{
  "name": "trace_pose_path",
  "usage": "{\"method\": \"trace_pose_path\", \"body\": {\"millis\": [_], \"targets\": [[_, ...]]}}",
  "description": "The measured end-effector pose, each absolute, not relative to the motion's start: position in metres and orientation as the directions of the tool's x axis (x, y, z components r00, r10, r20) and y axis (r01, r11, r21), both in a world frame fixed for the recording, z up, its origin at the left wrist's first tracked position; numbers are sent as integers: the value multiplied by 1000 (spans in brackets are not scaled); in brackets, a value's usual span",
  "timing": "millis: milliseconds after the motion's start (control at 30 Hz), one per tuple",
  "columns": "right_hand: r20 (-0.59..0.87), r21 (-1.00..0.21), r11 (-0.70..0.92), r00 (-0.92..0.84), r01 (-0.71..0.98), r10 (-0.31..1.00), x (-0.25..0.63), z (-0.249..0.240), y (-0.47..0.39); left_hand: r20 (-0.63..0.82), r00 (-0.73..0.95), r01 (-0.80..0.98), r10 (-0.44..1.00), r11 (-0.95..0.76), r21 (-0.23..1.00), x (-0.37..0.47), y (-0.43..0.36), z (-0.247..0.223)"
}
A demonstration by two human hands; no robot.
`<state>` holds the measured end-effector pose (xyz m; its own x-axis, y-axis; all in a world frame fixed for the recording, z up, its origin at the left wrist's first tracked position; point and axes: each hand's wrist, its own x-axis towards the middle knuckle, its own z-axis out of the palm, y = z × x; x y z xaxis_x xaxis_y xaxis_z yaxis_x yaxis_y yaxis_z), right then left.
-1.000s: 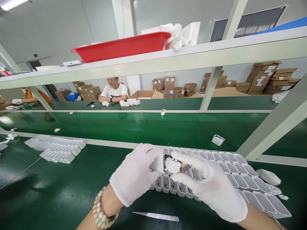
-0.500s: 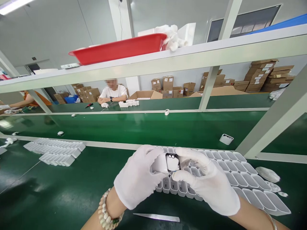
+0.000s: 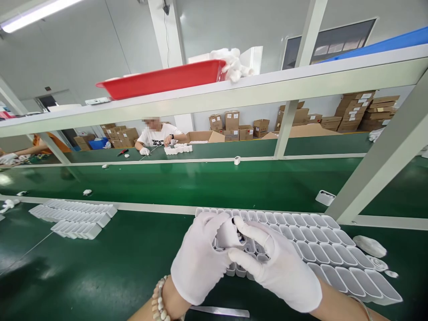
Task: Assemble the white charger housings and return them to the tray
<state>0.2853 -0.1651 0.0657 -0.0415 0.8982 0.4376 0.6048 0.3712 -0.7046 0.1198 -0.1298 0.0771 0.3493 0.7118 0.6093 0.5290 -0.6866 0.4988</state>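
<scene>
Watching remotely, I am seeing white cases (image 3: 75, 218) standing in rows at far left on the green bench (image 3: 117, 263). My gloved left hand (image 3: 200, 258) is grasping a white housing (image 3: 229, 234) above the bench, smooth-walled and tilted, its right end showing dark parts (image 3: 240, 235) mostly hidden by fingers. Below, a slim metal tool (image 3: 224, 311) is lying. My gloved right hand (image 3: 281, 267) is bracketing that end; whether it is pinching anything, I cannot tell. Rightward, open-topped white containers (image 3: 336, 254) are filling rows.
</scene>
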Motion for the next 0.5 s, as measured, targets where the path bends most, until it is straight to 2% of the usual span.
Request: {"method": "trace_pose_path", "body": {"millis": [100, 167, 233, 300, 400, 500], "targets": [[318, -816, 272, 3, 510, 948, 289, 67, -156, 519, 334, 580, 786, -606, 545, 126, -128, 69], [161, -944, 160, -20, 290, 987, 294, 69, -143, 401, 344, 632, 849, -525, 569, 132, -127, 67], [2, -1000, 2, -64, -3, 998, 302, 67, -125, 306, 356, 696, 883, -468, 544, 138, -129, 64], [-118, -968, -135, -92, -210, 989, 310, 60, -107, 263, 362, 775, 894, -445, 449, 143, -134, 59], [-194, -918, -213, -90, -335, 977, 323, 46, -88, 210, 411, 826, 887, -460, 326, 150, -148, 43], [-238, -869, -254, -91, -424, 967, 331, 38, -81, 191, 458, 785, 868, -496, 372, 156, -168, 25]]}}
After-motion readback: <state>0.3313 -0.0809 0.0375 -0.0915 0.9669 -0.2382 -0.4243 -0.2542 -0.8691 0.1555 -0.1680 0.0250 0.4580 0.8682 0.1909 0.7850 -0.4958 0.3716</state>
